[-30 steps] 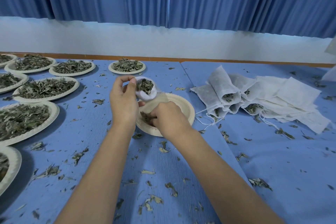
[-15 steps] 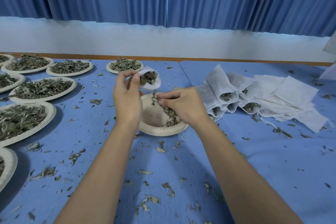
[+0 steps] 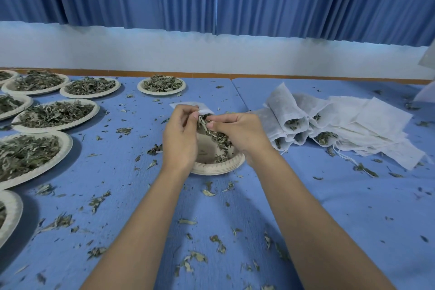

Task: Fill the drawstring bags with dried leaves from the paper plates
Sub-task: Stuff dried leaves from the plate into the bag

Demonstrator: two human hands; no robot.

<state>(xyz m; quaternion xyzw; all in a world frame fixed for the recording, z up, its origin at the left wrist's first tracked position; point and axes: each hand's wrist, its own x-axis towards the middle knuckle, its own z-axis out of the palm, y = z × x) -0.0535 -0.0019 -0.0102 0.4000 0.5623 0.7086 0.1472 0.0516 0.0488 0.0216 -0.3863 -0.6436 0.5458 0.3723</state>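
My left hand [image 3: 180, 139] pinches the rim of a small white drawstring bag [image 3: 202, 109], holding it above a nearly bare paper plate [image 3: 219, 167]. Most of the bag is hidden behind my fingers. My right hand [image 3: 242, 133] grips a bunch of dried leaves [image 3: 213, 135] and presses them against the bag's mouth. A few leaves lie in the plate beneath.
Several leaf-heaped paper plates [image 3: 55, 114] line the left side, with one more [image 3: 161, 85] at the back. A heap of white bags [image 3: 329, 125], some stuffed with leaves, lies on the right. Loose leaf bits litter the blue tablecloth [image 3: 353, 207].
My right hand rose from the plate with a bunch of leaves and met the bag's mouth. My left hand dipped a little with the bag.
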